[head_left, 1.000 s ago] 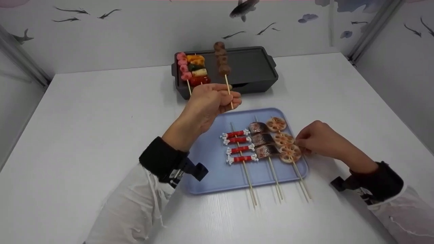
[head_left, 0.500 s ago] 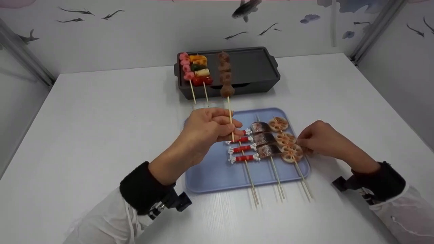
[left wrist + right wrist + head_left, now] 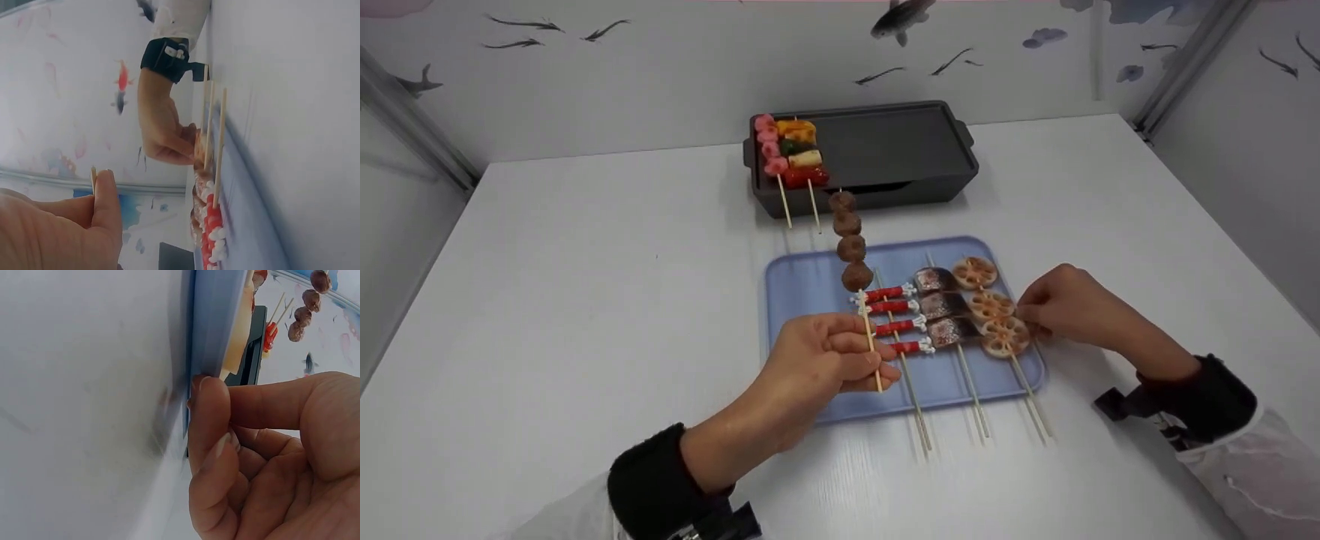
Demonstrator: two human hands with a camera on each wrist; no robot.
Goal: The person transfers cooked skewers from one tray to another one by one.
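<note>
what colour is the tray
The tray is plain light blue, slightly purplish; the head view shows it best.

White table (image 3: 585,300), faint streaks toward front: black grill (image 3: 900,142) at back; blue tray (image 3: 802,285) nearer front, flat, just apart from grill, reaching further right.

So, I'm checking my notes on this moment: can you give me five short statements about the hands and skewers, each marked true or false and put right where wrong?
1. The left hand holds the brown-ball skewer. True.
2. The pink skewer lies on the black grill. True.
3. Three skewers lie on the grill. False: two do, the pink one and a mixed-colour skewer.
4. The right hand pinches the edge of the blue tray. True.
5. No skewer lies on the tray. False: several do, one of them with lotus slices.
</note>
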